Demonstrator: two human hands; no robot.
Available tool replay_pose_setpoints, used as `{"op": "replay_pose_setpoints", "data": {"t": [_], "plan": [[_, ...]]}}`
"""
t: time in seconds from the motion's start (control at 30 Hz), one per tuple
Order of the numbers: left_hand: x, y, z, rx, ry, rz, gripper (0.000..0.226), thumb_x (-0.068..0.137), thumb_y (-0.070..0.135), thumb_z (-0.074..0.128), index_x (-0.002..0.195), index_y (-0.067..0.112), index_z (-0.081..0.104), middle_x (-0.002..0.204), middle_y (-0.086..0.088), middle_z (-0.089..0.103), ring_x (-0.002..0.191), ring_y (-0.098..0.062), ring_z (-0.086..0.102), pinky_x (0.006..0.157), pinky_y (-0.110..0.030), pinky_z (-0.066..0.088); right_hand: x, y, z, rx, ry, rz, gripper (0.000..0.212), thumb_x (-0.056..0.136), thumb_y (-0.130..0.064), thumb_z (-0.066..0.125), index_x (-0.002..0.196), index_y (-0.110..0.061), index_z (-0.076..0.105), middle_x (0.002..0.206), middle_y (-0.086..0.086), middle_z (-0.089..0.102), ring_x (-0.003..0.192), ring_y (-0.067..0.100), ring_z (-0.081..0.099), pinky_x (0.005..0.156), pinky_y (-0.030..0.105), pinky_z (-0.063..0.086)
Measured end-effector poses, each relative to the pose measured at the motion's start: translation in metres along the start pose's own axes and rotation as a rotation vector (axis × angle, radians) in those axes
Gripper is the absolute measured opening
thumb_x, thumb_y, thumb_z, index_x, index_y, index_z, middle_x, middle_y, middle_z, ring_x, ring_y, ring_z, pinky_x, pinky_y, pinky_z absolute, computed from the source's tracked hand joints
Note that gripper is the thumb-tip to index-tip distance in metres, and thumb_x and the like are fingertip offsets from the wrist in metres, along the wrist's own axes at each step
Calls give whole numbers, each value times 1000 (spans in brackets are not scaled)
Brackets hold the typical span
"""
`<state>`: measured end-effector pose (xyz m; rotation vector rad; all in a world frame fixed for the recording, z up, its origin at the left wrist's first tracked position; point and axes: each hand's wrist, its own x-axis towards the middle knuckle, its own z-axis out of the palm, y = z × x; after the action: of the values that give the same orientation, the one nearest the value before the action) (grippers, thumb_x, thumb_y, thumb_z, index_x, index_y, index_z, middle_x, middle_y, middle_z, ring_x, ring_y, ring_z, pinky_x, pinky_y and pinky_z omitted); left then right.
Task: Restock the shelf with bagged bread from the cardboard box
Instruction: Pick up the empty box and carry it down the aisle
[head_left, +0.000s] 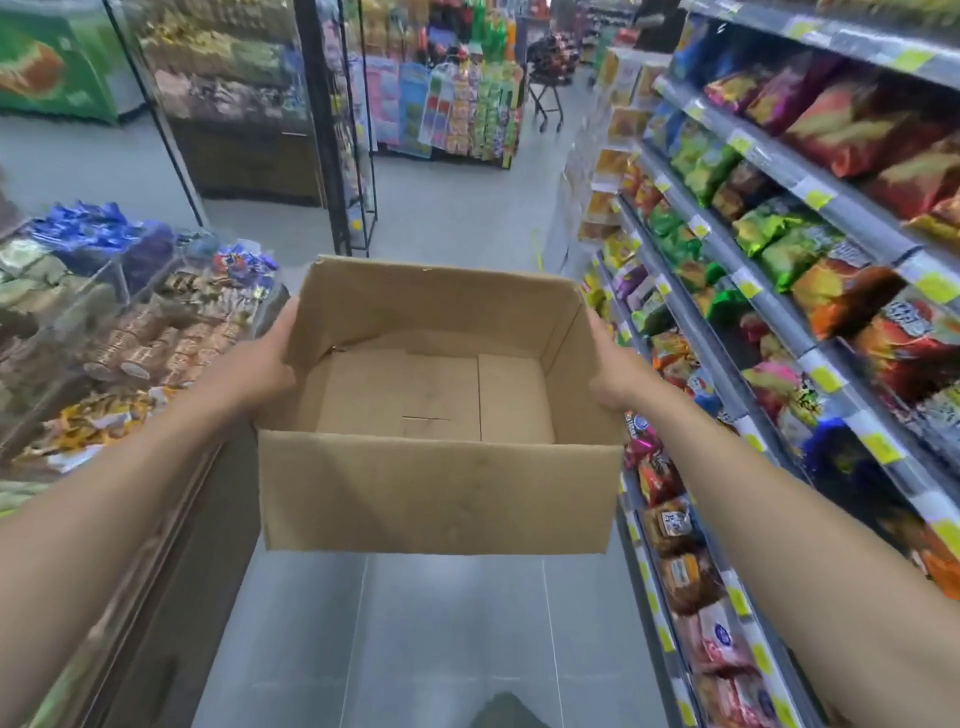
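An open cardboard box (434, 493) is held up in front of me over the aisle floor, and its inside is empty. My left hand (262, 364) grips its left wall from outside, thumb along the rim. My right hand (615, 382) grips the right wall the same way. Bagged bread (685, 577) lies on the low shelves at the lower right, brown loaves and pink-white packs in a row. The fingers of both hands are hidden behind the box walls.
A tall shelf unit (826, 358) full of snack bags runs along my right. A low display counter (135, 353) with packaged sweets stands at my left. The grey tiled aisle (447, 218) leads ahead to a rack of hanging goods (452, 109) and a black stand (548, 98).
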<state>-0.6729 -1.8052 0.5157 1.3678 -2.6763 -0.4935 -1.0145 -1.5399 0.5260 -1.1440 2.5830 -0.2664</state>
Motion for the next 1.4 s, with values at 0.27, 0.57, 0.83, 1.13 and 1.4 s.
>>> {"op": "replay_pose_setpoints", "data": {"t": [0.27, 0.57, 0.83, 1.13, 1.4], "plan": [[195, 51, 32, 32, -43, -10, 95, 91, 6, 52, 159, 38, -6, 128, -27, 63, 81, -31, 58, 72, -36, 42, 207, 34, -15, 20, 28, -11, 117, 82, 6, 49, 148, -54, -27, 66, 19, 60, 51, 29, 56, 46, 34, 40], [395, 77, 47, -55, -26, -70, 96, 90, 6, 50, 158, 40, -10, 114, -33, 66, 99, -42, 68, 82, -42, 51, 419, 46, -63, 32, 44, -61, 116, 81, 3, 46, 144, -61, -27, 66, 19, 60, 51, 29, 57, 46, 32, 39], [579, 67, 49, -62, -14, -115, 94, 92, 7, 47, 157, 42, -10, 125, -29, 63, 105, -43, 66, 87, -43, 50, 618, 14, -83, 0, -11, -102, 115, 82, 4, 48, 151, -53, -24, 66, 21, 59, 50, 29, 54, 45, 32, 32], [814, 43, 32, -66, -44, -100, 97, 90, 9, 47, 155, 49, -13, 114, -26, 66, 93, -39, 63, 75, -39, 45, 822, -41, -114, 7, -17, -60, 109, 85, 5, 47, 156, -44, -19, 78, 25, 61, 47, 23, 49, 41, 27, 28], [989, 54, 32, -82, -63, -63, 98, 90, 11, 44, 147, 59, -21, 104, -25, 67, 81, -36, 62, 74, -43, 52, 994, -54, -134, -38, -59, 12, 109, 87, 9, 47, 156, -40, -22, 62, 10, 51, 52, 21, 49, 46, 29, 33]]}}
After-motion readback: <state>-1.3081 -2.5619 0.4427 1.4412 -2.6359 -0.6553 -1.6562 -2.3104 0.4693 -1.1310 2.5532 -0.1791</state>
